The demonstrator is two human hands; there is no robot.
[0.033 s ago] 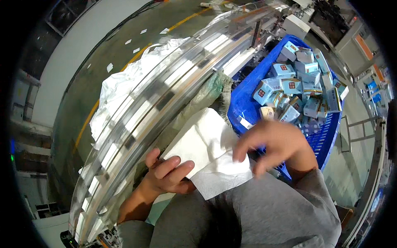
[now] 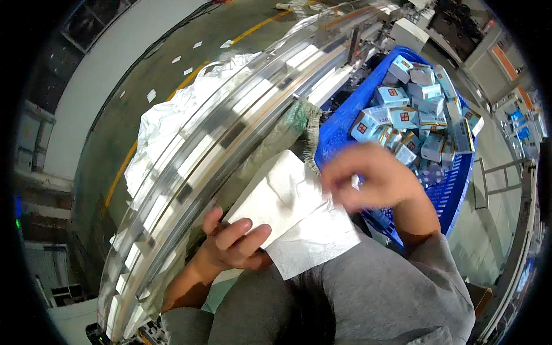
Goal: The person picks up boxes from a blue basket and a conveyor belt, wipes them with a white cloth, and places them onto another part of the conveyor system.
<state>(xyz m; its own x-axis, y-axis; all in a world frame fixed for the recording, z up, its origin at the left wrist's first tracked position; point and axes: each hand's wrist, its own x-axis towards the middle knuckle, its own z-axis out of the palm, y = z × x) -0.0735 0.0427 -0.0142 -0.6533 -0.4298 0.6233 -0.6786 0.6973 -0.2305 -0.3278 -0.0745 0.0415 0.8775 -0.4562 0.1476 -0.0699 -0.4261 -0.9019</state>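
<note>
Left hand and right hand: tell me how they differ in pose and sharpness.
The left hand lies flat with fingers curled over the near edge of the white paper sheet and looks sharp; the right hand is motion-blurred. The left hand is beside the metal conveyor rail; the right hand is raised at the sheet's far corner, in front of the blue crate of small boxes. Both touch the sheet.

Matt, creased white paper sheet (image 2: 293,213); glossy metal rail (image 2: 230,126); blue plastic basket (image 2: 339,126).

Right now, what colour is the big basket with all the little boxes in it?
Blue. The basket of small boxes shows best in the head view, at upper right.
</note>
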